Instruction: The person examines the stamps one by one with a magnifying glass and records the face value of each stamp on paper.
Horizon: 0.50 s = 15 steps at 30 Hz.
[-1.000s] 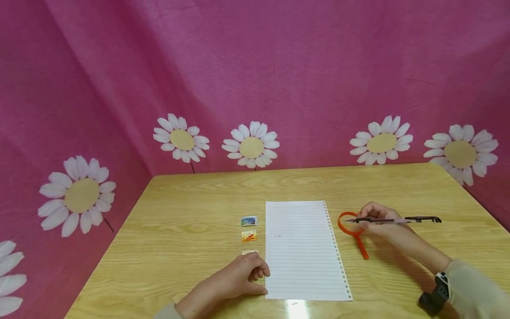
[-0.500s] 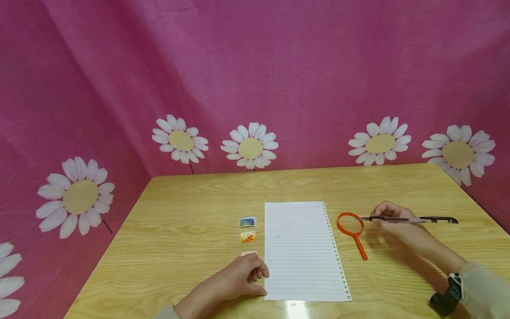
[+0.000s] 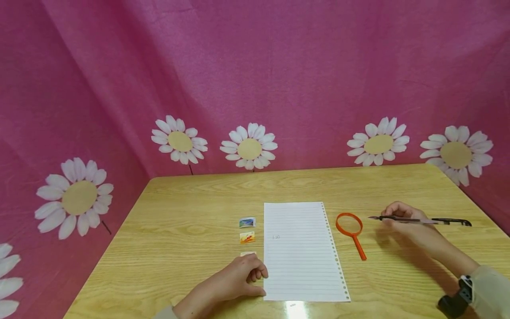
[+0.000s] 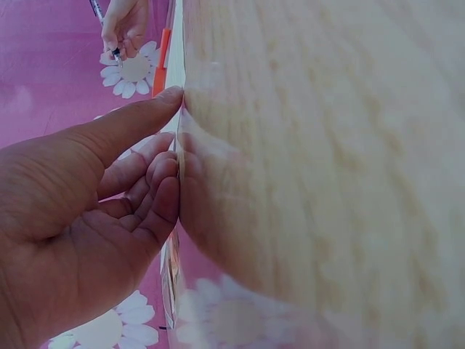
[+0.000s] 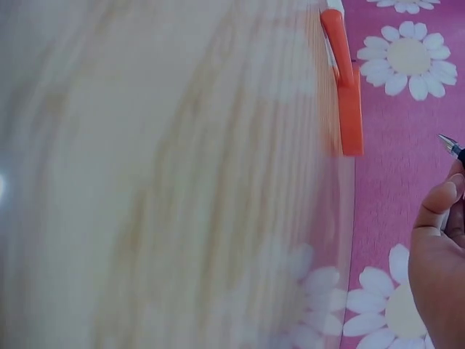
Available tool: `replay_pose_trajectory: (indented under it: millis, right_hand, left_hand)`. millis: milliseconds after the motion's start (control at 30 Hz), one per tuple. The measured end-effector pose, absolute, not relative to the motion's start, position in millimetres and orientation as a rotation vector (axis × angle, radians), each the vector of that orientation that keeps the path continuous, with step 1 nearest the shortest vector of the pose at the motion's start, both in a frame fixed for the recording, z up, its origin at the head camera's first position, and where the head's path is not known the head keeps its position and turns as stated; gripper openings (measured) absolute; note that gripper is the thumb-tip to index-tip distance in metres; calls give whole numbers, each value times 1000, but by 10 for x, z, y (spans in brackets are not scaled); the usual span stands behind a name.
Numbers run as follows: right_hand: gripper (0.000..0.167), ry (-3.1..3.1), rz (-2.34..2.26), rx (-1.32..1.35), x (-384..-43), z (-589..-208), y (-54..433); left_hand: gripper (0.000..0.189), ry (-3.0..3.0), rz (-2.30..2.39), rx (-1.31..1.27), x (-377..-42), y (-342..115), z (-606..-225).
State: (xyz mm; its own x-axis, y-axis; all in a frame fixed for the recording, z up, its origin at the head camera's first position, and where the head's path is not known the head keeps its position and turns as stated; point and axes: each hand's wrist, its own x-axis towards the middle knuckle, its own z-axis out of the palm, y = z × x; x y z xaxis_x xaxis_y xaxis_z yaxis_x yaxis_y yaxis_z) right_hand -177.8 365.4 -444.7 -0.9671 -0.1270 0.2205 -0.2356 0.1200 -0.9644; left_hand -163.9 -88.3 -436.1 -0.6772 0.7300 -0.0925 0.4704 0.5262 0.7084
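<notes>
My right hand (image 3: 412, 228) pinches a gel pen (image 3: 423, 220) above the table, right of an orange magnifying glass (image 3: 359, 247). The pen lies nearly level, its bare tip (image 5: 450, 145) pointing left. A lined sheet of paper (image 3: 300, 261) with punched holes along its right edge bears a small pencil-thin "1-20"-like mark near its left side. At its lower left edge rests my left hand (image 3: 241, 275), thumb and fingertips down, other fingers loosely bent. Left of the sheet lie a blue stamp-like picture (image 3: 247, 222), an orange-yellow one (image 3: 247, 238) and a third (image 3: 248, 254), partly hidden by my left hand.
All of it lies on a wood-grain table (image 3: 191, 221) with a glossy top. A pink cloth (image 3: 311, 79) printed with white daisies hangs behind and to the sides. A dark wrist device (image 3: 458, 299) sits at my right sleeve.
My right hand has moved right with the pen, away from over the magnifying glass, which now shows in full. The left hand has stayed at the sheet's edge.
</notes>
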Motion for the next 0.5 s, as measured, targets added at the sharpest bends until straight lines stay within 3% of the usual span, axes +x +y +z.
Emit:
replay_pose_trajectory:
  millis: [500]
  right_hand:
    - [26,-2203,2019,262,-1768,-4452,3844]
  left_hand:
    - [25,2384,944,984,-1644,-885,-4371]
